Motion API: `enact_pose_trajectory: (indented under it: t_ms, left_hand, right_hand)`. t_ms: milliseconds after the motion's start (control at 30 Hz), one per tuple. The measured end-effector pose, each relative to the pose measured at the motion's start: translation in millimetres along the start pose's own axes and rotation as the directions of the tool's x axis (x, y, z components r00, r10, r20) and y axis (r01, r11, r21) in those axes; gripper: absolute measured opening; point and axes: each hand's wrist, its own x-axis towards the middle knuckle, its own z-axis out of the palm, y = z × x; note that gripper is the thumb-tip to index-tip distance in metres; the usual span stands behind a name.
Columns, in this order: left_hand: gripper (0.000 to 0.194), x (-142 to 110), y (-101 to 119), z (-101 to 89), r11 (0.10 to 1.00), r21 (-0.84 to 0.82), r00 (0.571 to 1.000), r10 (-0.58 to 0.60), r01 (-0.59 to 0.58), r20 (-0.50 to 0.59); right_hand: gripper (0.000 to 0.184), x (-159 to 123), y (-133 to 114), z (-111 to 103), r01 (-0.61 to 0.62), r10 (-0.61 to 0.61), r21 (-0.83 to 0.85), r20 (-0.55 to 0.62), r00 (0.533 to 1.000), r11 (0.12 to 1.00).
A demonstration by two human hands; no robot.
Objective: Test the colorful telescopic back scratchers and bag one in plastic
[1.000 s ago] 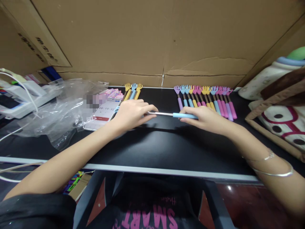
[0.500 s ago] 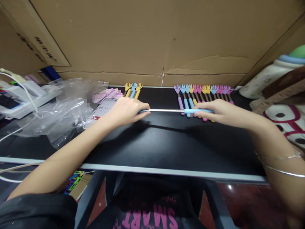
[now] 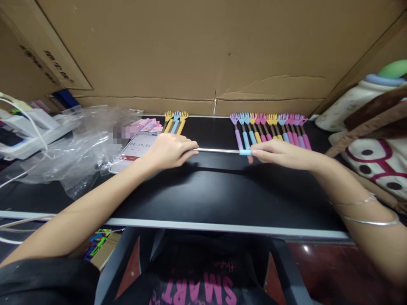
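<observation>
A telescopic back scratcher stretches level between my hands above the black table. My left hand (image 3: 173, 150) is closed round its left end, hiding the head. A bare metal rod (image 3: 219, 150) runs from there to the light-blue handle (image 3: 244, 152). My right hand (image 3: 270, 153) grips that handle between thumb and fingers and covers most of it. Behind my right hand lies a row of several back scratchers (image 3: 270, 127) with purple, blue, yellow and pink heads. Beyond my left hand rest three more back scratchers (image 3: 176, 120), yellow and blue.
A phone (image 3: 135, 146) showing a timer lies left of my left hand, beside crumpled clear plastic (image 3: 85, 144) and pink packets (image 3: 148, 126). A white power strip (image 3: 34, 129) with cables is at far left. A bottle (image 3: 352, 106) and a plush bag (image 3: 375, 156) stand right. Cardboard (image 3: 190, 51) walls the back.
My right hand has shifted slightly left, and less of the blue handle shows. The blue tip seen at my left fingers is now hidden. My left hand stays nearly in place.
</observation>
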Motion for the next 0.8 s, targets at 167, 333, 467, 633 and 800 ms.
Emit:
enact_pose_trajectory:
  t_ms: [167, 333, 467, 633, 800]
  left_hand:
    - [0.038, -1, 6, -3.4, 0.997, 0.059, 0.996, 0.054, -0.050, -0.077]
    - [0.034, -2, 18, -1.7, 0.996, 0.054, 0.995, 0.079, -0.076, -0.056]
    - [0.028, -1, 25, -0.3, 0.999, 0.014, 0.998, 0.044, -0.044, 0.042]
    - [0.020, 4, 27, -5.6, 1.000, -0.015, 0.977, -0.001, 0.004, 0.214]
    - [0.022, 1, 37, -39.1, 0.991, -0.101, 0.990, 0.100, -0.090, 0.097]
  right_hand:
    - [0.053, 1, -8, 6, -0.014, 0.001, 0.138, 0.092, 0.996, 0.990]
    - [0.055, 4, -18, 17, 0.018, -0.023, 0.095, 0.056, 0.998, 0.995]
    - [0.052, 7, -19, 22, 0.032, -0.033, -0.045, -0.016, 0.999, 0.998]
    - [0.048, 12, -14, 27, 0.053, -0.053, -0.061, -0.004, 0.999, 0.997]
    - [0.046, 16, -15, 35, 0.098, -0.096, -0.040, 0.067, 0.993, 0.994]
